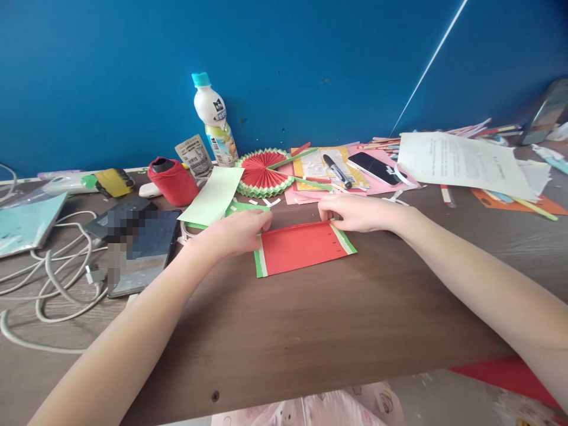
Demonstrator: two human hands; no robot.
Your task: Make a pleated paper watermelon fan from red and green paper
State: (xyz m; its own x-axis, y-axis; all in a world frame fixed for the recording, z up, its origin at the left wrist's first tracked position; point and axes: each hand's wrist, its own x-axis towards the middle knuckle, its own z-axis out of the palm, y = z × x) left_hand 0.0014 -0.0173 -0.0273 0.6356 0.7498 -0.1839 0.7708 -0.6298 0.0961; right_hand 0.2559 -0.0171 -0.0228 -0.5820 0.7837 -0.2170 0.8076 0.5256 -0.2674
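A red paper sheet (pixel 297 249) with white and green strips along its two short ends lies on the table in front of me. Its far edge is folded over in a narrow band. My left hand (pixel 242 231) has its fingers closed at the far left corner, and my right hand (pixel 348 212) pinches the far right corner. A few small dark marks show near the sheet's right end. Just behind it rests a round pleated paper fan (pixel 264 171), red with a white and green rim.
Left of the sheet are pale green paper (pixel 213 194), a dark tablet (pixel 148 254), white cables (pixel 48 278) and a red-wrapped roll (pixel 173 182). A bottle (pixel 215 121) stands by the blue wall. Behind my right hand lie a phone (pixel 377 168), a black marker (pixel 337 171) and a printed sheet (pixel 461 163).
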